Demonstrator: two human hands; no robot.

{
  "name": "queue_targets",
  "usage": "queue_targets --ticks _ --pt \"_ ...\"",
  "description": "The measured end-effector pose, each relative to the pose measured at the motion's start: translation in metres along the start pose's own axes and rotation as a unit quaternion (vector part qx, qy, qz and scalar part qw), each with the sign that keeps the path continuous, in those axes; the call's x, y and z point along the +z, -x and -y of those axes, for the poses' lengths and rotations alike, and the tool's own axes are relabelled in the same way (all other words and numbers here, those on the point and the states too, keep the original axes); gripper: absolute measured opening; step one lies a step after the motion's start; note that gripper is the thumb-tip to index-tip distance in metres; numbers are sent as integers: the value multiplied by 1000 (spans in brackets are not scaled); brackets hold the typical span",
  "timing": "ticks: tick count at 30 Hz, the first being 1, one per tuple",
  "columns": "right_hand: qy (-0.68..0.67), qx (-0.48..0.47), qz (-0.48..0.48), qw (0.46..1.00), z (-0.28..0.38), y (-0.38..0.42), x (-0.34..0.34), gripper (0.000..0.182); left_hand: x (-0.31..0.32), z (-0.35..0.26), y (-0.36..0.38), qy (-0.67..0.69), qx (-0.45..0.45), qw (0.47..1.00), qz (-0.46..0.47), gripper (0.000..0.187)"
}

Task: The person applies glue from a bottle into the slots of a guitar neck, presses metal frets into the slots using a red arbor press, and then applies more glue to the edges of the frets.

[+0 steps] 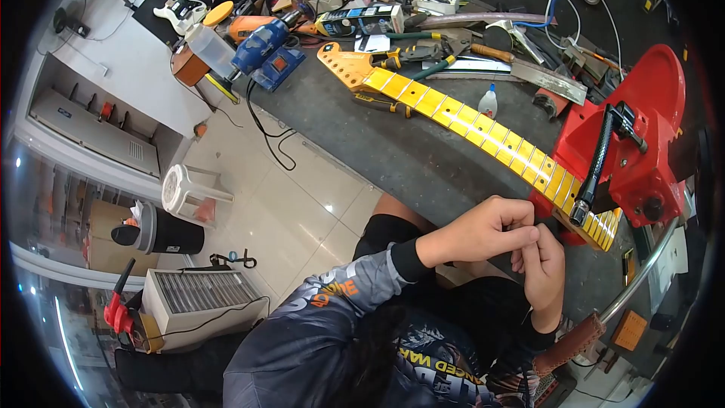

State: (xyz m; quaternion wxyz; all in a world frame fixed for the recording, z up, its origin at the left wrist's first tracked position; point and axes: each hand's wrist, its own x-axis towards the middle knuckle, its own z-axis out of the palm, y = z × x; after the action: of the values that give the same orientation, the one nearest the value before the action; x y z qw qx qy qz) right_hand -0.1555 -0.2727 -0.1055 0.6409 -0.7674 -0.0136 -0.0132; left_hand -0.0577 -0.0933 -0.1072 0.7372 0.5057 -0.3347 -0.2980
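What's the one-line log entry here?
left hand, right hand: fingers together, contents unclear | guitar neck: at red vise | headstock: near blue machine

Workbench (332, 121): guitar neck (483, 132) laid diagonally, headstock far left, opposite end at vise (634, 151), right. Left of headstock: bench grinder (266, 51). Behind neck: squeeze bottle (488, 103); farther back, heaped hand tools (445, 49). Before neck's vise end: left hand (502, 228) and right hand (544, 261), touching. Floor, left of bench: stool (181, 187), bin (177, 230) just beside it.
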Motion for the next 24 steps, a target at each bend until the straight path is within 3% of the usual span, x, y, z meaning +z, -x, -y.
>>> queue_targets --ticks 14,24 --pt "8 0 -3 1000 5 -1 2 33 1 1 1 -6 8 1000 -11 31" --pt "8 6 2 1000 6 -1 0 30 2 0 1 -1 -16 1000 -15 21"
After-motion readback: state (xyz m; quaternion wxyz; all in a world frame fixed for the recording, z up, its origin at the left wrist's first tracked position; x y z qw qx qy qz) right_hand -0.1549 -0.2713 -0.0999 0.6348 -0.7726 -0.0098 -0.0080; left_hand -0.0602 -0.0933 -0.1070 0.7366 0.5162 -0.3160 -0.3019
